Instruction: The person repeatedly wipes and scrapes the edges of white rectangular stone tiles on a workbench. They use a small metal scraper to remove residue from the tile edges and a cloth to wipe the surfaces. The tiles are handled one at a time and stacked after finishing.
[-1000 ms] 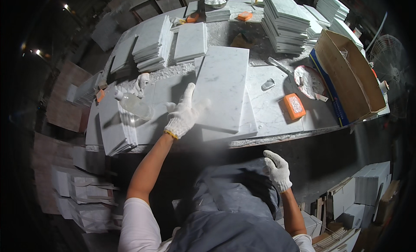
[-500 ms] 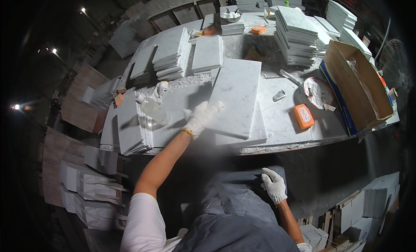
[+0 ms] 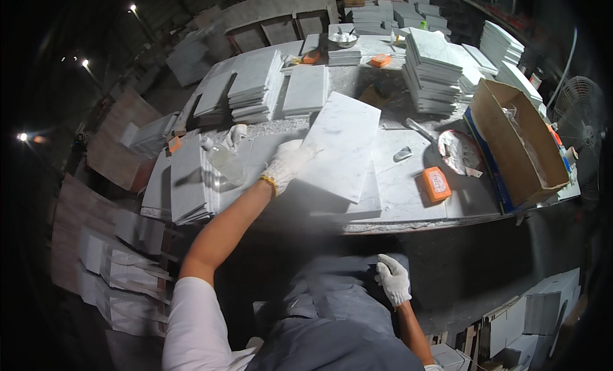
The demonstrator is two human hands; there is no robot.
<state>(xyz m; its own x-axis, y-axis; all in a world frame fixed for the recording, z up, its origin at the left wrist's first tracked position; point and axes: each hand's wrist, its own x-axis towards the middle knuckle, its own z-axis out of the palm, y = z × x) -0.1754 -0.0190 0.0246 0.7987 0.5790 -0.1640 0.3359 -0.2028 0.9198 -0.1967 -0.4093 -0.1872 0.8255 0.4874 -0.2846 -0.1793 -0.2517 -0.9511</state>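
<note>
My left hand (image 3: 288, 165), in a white knit glove with a yellow cuff edge, grips the left edge of a white marble tile (image 3: 345, 144) with grey veins. The tile is tilted above another marble tile (image 3: 369, 195) lying on the worktable. My right hand (image 3: 393, 280), also in a white glove, hangs low beside my thigh. Its fingers are loosely bent and apart, with nothing seen in them. A clear plastic bottle (image 3: 225, 165) lies to the left of my left hand, near a crumpled white cloth (image 3: 235, 136).
An orange box (image 3: 436, 184) and a red-rimmed pan of white paste (image 3: 458, 152) sit to the right. Beyond them is an open cardboard box (image 3: 520, 144). Tile stacks (image 3: 255, 83) and a taller stack (image 3: 431, 71) stand at the back; a fan (image 3: 580, 109) is far right.
The marble tile has turned and tilted slightly in my left hand. My right hand stays low by my thigh, its fingers shifted a little. The whole view has moved slightly.
</note>
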